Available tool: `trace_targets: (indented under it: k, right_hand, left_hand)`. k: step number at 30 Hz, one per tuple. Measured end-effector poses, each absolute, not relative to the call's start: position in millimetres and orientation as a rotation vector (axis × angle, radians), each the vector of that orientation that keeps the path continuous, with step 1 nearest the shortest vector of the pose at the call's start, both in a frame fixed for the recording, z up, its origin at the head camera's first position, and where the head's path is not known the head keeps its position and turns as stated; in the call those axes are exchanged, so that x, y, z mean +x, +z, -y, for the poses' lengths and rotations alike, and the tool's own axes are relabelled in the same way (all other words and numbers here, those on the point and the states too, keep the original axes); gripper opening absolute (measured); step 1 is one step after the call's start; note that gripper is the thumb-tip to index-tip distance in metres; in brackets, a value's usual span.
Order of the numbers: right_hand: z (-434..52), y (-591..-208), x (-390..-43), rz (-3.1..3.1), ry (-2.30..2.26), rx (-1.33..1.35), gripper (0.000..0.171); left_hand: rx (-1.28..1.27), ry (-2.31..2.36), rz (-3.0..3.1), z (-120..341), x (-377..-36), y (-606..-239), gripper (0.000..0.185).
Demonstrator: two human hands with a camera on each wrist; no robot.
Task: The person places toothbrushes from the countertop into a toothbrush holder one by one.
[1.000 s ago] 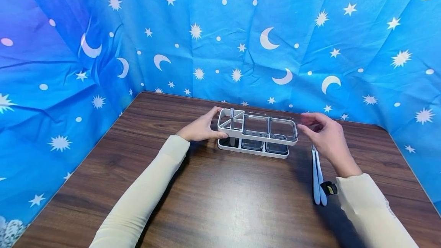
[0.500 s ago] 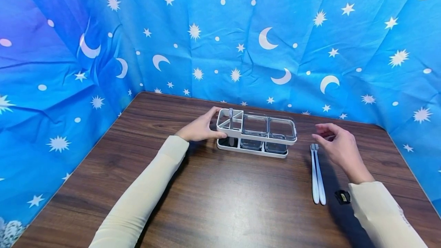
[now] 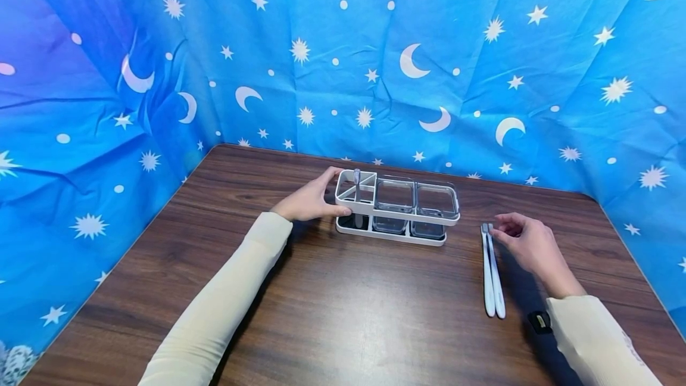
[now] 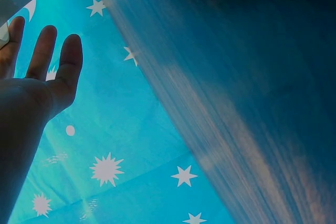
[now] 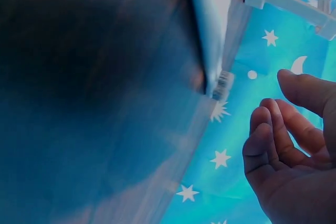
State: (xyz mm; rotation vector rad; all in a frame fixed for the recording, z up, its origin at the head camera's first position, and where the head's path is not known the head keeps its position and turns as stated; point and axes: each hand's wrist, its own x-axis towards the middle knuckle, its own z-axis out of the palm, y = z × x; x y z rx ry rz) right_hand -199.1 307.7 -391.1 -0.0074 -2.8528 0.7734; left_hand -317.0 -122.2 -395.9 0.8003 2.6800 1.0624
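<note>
A white two-tier toothbrush holder (image 3: 364, 208) stands on the table. My left hand (image 3: 311, 198) grips its left end, thumb in front and fingers behind. One toothbrush (image 3: 357, 183) stands upright in its left compartment. Two clear cups, a middle cup (image 3: 395, 194) and a right cup (image 3: 437, 200), sit in the other slots. To the right, two pale toothbrushes lie side by side: a left toothbrush (image 3: 488, 282) and a right toothbrush (image 3: 498, 288). Close beside their heads is my right hand (image 3: 533, 249). In the right wrist view its loosely bent fingers (image 5: 260, 145) hold nothing.
The dark wood table (image 3: 364, 314) reaches back to a blue curtain (image 3: 321, 46) with moons and stars. A small black device (image 3: 539, 321) is at the right wrist.
My right hand has moved away from the holder's right end, to the right and down toward the heads of the lying toothbrushes. My left hand stays on the holder.
</note>
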Motion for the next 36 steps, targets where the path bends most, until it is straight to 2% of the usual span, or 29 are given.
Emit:
trace_targets:
  k: [10,22,36]
  right_hand:
    - [-317.1,-398.7,-195.8,3.068,0.823,-0.026,0.024]
    - [-318.0,-404.1,-197.9,3.131,0.838,-0.093,0.031]
    - [-311.4,-404.6,-202.4,3.135,0.815,-0.197,0.026]
  left_hand:
    - [0.81,1.07,-2.674,122.6,-318.5,-397.9,0.092]
    - [0.806,1.061,-2.681,122.0,-318.7,-397.8,0.09]
    - [0.793,1.055,-2.693,121.3,-319.1,-398.9,0.092]
